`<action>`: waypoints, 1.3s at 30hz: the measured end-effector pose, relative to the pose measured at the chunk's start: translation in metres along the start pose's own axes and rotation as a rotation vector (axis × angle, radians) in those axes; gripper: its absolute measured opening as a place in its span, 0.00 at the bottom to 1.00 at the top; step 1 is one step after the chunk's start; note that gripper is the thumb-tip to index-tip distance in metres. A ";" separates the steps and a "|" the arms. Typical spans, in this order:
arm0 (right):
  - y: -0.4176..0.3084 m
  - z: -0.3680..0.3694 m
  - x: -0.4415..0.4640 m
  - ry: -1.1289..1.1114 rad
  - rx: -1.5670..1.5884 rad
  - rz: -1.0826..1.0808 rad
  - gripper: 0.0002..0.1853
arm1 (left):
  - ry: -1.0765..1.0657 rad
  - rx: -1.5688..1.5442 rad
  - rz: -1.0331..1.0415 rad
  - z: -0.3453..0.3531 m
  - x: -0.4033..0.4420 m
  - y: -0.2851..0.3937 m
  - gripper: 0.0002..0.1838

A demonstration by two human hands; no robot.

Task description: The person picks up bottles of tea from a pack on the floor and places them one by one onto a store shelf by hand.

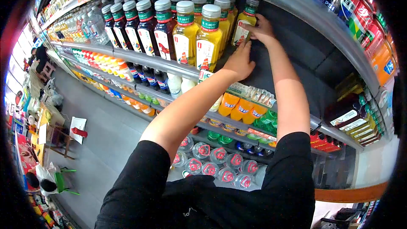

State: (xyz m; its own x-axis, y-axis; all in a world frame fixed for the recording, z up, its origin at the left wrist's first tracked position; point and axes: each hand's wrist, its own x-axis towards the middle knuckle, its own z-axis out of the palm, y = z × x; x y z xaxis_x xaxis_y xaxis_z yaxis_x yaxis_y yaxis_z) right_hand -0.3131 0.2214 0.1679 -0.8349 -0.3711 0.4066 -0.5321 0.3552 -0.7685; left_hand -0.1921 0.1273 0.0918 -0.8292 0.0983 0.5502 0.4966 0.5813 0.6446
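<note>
A yellow tea bottle (245, 22) with a grey cap and green neck band stands tilted on the upper shelf, right of the front rows. My right hand (262, 30) is closed around its right side, the thumb across the label. Below it, my left hand (240, 62) reaches up with fingers stretched and thumb apart, its fingertips at the bottle's lower front. A small olive-coloured patch shows between the hands; I cannot tell what it is. Nearest on the left is another yellow tea bottle (209, 38) with a white cap.
Dark tea bottles (164, 32) stand in rows farther left. A metal shelf edge (161, 62) runs under them. Lower shelves hold orange soda bottles (242, 111) and large water bottles (210, 168). Soda cans (355, 12) sit upper right. A green stool (63, 181) stands across the aisle.
</note>
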 end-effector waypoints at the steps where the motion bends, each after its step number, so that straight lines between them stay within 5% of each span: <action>1: 0.003 0.000 0.004 -0.006 -0.038 -0.015 0.32 | -0.031 -0.001 -0.039 -0.001 -0.002 0.005 0.37; 23: -0.009 0.000 0.009 -0.095 0.049 -0.015 0.36 | 0.020 0.012 -0.023 -0.002 -0.004 0.000 0.31; 26: -0.010 -0.012 0.005 0.123 -0.077 0.070 0.38 | 0.121 -0.023 0.111 -0.007 -0.009 0.002 0.28; 28: -0.023 -0.034 -0.003 0.183 0.018 0.093 0.32 | 0.244 -0.169 0.277 -0.029 -0.016 0.022 0.25; 30: -0.050 -0.045 -0.040 0.201 0.025 0.062 0.19 | 0.182 -0.519 0.169 -0.052 -0.051 0.047 0.18; 32: -0.085 -0.045 -0.097 -0.021 0.071 -0.001 0.09 | 0.041 -0.671 0.084 -0.079 -0.108 0.057 0.08; 35: -0.107 -0.017 -0.183 -0.445 0.188 0.030 0.07 | -0.220 -0.518 -0.230 -0.098 -0.223 0.017 0.07; 39: -0.086 0.069 -0.266 -1.099 0.226 0.421 0.07 | -0.067 -0.297 -0.826 -0.096 -0.440 -0.043 0.09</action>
State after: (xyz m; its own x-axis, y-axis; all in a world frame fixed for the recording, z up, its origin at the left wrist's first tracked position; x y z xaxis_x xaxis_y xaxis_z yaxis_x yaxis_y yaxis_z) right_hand -0.0355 0.2300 0.0918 -0.3119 -0.8353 -0.4528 -0.1174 0.5068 -0.8540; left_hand 0.1764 -0.0187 -0.1270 -0.9615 -0.2084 -0.1791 -0.2301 0.2544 0.9393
